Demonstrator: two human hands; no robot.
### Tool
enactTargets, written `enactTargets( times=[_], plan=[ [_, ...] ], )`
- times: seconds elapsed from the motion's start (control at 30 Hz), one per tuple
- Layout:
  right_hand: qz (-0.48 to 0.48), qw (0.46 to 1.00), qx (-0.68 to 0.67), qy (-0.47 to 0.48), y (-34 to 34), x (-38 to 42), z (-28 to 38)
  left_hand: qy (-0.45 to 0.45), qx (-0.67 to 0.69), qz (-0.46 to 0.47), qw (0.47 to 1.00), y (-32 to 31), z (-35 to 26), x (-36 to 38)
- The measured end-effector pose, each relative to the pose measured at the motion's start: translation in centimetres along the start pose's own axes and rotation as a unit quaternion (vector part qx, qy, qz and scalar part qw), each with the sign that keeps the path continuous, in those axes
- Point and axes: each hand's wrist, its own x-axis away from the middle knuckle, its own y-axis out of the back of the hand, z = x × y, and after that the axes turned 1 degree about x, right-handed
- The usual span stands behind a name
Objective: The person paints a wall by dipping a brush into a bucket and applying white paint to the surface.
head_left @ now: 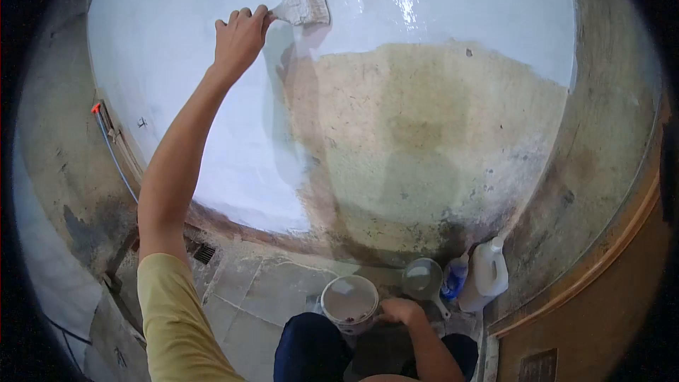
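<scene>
My left hand (pixel 240 37) is raised high and grips the handle of a wide paintbrush (pixel 305 6), whose white-coated bristles press against the wall. The wall's upper and left parts are covered in wet white paint (pixel 177 99); a bare, stained brownish patch (pixel 424 141) fills the middle and lower right. My right hand (pixel 400 310) rests low on the rim of a white paint bucket (pixel 349 301) standing on the floor between my knees.
A grey scoop-like pot (pixel 423 279), a small blue bottle (pixel 455 277) and a white jug (pixel 486 274) stand by the wall's foot at right. A floor drain grate (pixel 204 253) lies at left. A thin pipe with an orange tip (pixel 106 134) runs down the left corner.
</scene>
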Motion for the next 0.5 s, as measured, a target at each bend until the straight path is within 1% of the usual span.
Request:
enactTargets(
  times=[0.03,0.1,0.13,0.17,0.2,0.23,0.27,0.3,0.37,0.4,0.47,0.5],
  plan=[
    [0.001,1.000,0.002,0.006,0.7,1.0,0.8,0.005,-0.003,-0.005,1.000,-0.1,0.5,0.2],
    [0.007,1.000,0.006,0.010,0.5,1.1,0.8,0.045,0.024,-0.068,0.996,-0.3,1.9,1.3],
    [0.010,1.000,0.002,0.024,-0.1,0.5,0.3,0.058,0.054,-0.065,0.995,-0.1,2.9,1.7],
    [0.014,0.999,-0.003,0.038,-0.6,0.0,-0.3,0.062,0.053,-0.065,0.995,0.0,3.7,2.0],
    [0.017,0.999,0.000,0.037,-0.3,0.2,-0.1,0.092,0.082,-0.051,0.991,0.3,4.3,2.5],
    [0.040,0.999,0.016,0.026,0.1,0.5,0.3,0.123,0.110,-0.036,0.986,0.6,4.8,2.9],
    [0.062,0.997,0.031,0.015,0.3,0.6,0.6,0.120,0.127,-0.028,0.984,0.9,5.3,3.3],
    [0.065,0.997,0.033,0.016,0.2,0.4,0.6,0.123,0.125,-0.026,0.984,0.8,5.9,3.6],
    [0.072,0.996,0.040,-0.029,-0.5,0.0,0.2,0.034,0.178,-0.093,0.979,0.6,6.9,4.0],
    [0.075,0.996,0.041,-0.030,-0.8,-0.2,0.0,0.036,0.178,-0.091,0.979,0.4,7.0,4.1],
    [0.051,0.998,0.030,-0.035,-1.5,-0.4,-0.4,-0.009,0.141,-0.108,0.984,-0.2,6.7,3.8],
    [0.053,0.997,0.030,-0.036,-1.2,-0.3,-0.2,-0.008,0.142,-0.107,0.984,-0.3,6.3,3.7]
  ],
)
